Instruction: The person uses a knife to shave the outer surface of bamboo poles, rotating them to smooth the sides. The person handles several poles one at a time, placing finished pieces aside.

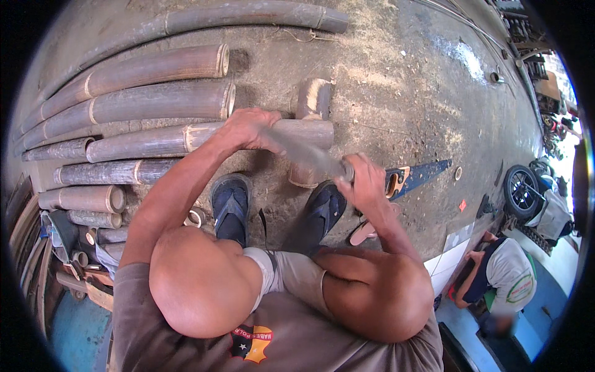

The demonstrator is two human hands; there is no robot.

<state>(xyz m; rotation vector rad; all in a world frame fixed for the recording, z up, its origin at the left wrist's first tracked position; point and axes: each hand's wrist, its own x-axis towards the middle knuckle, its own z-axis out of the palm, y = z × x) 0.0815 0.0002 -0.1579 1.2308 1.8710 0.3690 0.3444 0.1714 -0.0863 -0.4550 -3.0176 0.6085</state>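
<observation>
Currently right hand (365,181) grips blurred blade (304,150); left hand (251,127) at pole (320,131), grip unclear. Keep left off edge, pole steady on crosspiece (304,176).

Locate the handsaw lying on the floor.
In the head view, the handsaw lies on the floor right of centre, just right of the person's right hand, its handle toward that hand.

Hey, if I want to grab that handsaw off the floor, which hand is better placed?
Probably your right hand: it's nearer the handsaw, whose handle points toward it, though it must first release the blurred blade. Your left hand is farther away, at the bamboo pole.
</observation>
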